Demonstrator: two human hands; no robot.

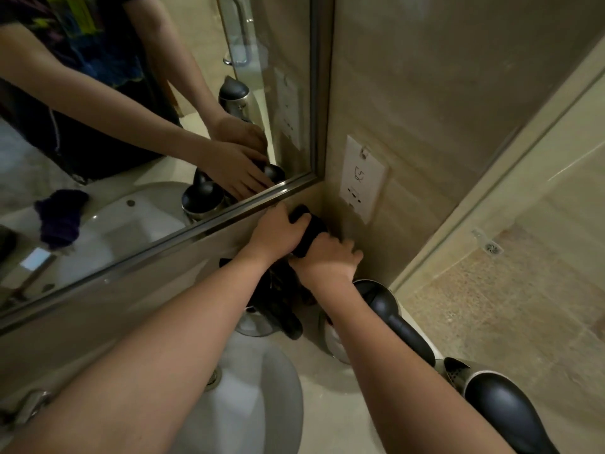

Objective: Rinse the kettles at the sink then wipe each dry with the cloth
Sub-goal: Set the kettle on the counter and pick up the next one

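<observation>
A black-topped kettle (311,229) stands in the counter's far corner, between the mirror and the wall. My left hand (278,234) grips its black top from the left. My right hand (327,262) closes over it from the front, so most of its body is hidden. A second steel kettle (262,319) sits under my left forearm. A third, with a long black handle (396,319), stands to the right under my right forearm. Another black-lidded kettle (504,411) is at the bottom right. The purple cloth (60,217) shows only as a reflection in the mirror.
The white sink basin (258,407) lies below my arms, with a chrome tap (31,407) at the lower left. A framed mirror (203,221) runs along the back. A wall socket plate (361,178) is just above the corner. A glass shower partition (491,191) borders the counter's right side.
</observation>
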